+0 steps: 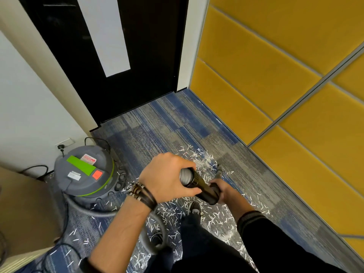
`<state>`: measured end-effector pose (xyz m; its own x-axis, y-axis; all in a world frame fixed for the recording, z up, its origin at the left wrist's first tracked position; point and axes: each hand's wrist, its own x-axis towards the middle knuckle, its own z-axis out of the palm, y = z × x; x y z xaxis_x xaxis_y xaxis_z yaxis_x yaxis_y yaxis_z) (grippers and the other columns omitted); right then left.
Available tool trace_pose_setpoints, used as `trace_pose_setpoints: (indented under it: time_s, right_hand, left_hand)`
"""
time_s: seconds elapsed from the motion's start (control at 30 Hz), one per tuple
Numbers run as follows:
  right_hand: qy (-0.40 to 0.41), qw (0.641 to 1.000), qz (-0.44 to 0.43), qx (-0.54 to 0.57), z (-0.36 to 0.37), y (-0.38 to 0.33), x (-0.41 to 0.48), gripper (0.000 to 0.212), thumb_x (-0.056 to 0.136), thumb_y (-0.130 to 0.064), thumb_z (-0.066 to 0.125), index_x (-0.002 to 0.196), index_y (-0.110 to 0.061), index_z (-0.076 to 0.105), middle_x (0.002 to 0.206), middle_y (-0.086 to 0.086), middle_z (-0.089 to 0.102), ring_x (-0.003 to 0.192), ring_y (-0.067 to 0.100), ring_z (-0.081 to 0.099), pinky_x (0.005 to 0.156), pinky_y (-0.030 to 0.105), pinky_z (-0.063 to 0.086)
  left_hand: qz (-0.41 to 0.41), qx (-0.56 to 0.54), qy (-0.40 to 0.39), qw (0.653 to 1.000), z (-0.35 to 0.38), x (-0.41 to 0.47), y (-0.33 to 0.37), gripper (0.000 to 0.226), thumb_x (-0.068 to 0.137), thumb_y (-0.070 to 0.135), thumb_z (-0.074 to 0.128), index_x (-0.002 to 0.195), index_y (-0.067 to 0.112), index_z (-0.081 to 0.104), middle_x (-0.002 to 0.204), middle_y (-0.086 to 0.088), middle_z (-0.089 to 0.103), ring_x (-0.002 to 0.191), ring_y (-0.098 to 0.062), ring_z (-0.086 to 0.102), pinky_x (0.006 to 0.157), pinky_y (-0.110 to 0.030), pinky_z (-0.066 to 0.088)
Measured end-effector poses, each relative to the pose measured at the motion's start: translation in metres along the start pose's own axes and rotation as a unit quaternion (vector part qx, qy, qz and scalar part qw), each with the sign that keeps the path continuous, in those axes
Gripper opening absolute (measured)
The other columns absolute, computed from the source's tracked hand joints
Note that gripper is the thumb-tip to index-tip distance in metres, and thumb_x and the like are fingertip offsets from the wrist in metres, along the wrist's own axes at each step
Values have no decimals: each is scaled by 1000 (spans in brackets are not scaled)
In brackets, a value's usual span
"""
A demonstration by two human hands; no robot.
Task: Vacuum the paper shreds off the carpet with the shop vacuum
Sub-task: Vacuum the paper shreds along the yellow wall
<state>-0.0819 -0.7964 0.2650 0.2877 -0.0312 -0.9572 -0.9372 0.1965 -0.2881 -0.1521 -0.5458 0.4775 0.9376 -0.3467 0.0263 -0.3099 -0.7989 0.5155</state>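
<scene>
Paper shreds scattered on carpet — left hand fingers curled round wand, right hand grips it lower; shop vacuum at left.

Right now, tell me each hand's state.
Left hand: closed, gripping the grey hose cuff.
Right hand: closed, gripping the black wand lower down.

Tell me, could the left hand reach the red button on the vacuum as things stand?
Probably yes. The red button sits uncovered on top of the vacuum, left of the left hand, nothing between them. But that hand grips the wand and must let go first.
</scene>
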Motion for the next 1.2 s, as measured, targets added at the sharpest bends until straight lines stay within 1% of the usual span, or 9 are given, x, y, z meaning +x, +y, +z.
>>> trace_pose_setpoints:
  time_s: [0.13,0.27,0.33,0.4,0.5,0.67,0.87,1.07,1.2]
  right_hand:
    - [-7,999,-11,-43,19,-2,1,19,96,-18,52,82,-5,53,76,12,57,52,25,59,44,26,53]
    - [-65,992,-31,102,53,-1,1,26,97,-33,54,91,-7,52,78,12,59,66,26,61,59,39,59]
    - [-93,981,-40,165,58,-2,-4,34,100,-35,46,82,-6,52,68,11,60,58,25,63,59,36,58]
    - [-99,979,-33,175,53,-1,-1,33,102,-34,42,88,-6,53,67,12,64,57,23,62,62,31,55]
    - [-38,993,-33,109,40,1,4,30,101,-35,44,89,-9,53,75,8,56,61,22,55,54,27,53]
    - [-2,1000,-7,-11,12,-6,-6,29,98,-30,48,77,-10,54,73,8,56,52,24,57,43,26,52]
    - [22,998,10,-58,-11,13,1,28,99,-35,50,89,-9,53,80,11,60,65,27,60,49,35,58]
    - [-5,998,29,-52,-4,3,11,21,97,-23,51,93,-2,51,87,15,61,73,30,61,49,46,57]
    - [4,998,-10,-69,22,6,25,31,100,-40,50,104,-10,50,98,15,63,80,29,65,61,44,60]
  left_hand:
    - [-3,-15,3,1000,-15,-12,-12,45,78,75,67,99,35,73,84,17,73,77,-6,66,77,-31,55]
    - [-11,13,32,999,-28,-17,-25,46,77,77,64,101,39,71,87,18,73,79,-5,67,77,-35,57]
    - [-26,13,35,999,-19,-13,-22,43,79,74,70,101,37,72,86,17,73,79,-6,67,78,-34,57]
    - [-22,9,33,999,-6,-8,-16,42,79,72,73,99,36,72,84,15,73,78,-7,66,78,-31,55]
    - [12,23,6,1000,6,1,-8,42,78,72,72,100,36,73,82,14,72,75,-7,64,77,-27,50]
    - [57,9,-19,998,11,15,2,44,75,74,72,103,41,73,83,17,74,78,-6,68,82,-34,57]
    - [76,30,-50,995,19,3,-1,50,76,78,70,109,40,72,83,14,73,77,-9,65,79,-33,56]
    - [69,10,-18,997,14,-10,-8,50,78,77,70,113,41,73,89,16,76,81,-7,69,81,-32,57]
    - [64,9,23,998,-2,-15,-19,47,76,76,72,108,42,76,89,19,77,80,-5,71,78,-27,57]
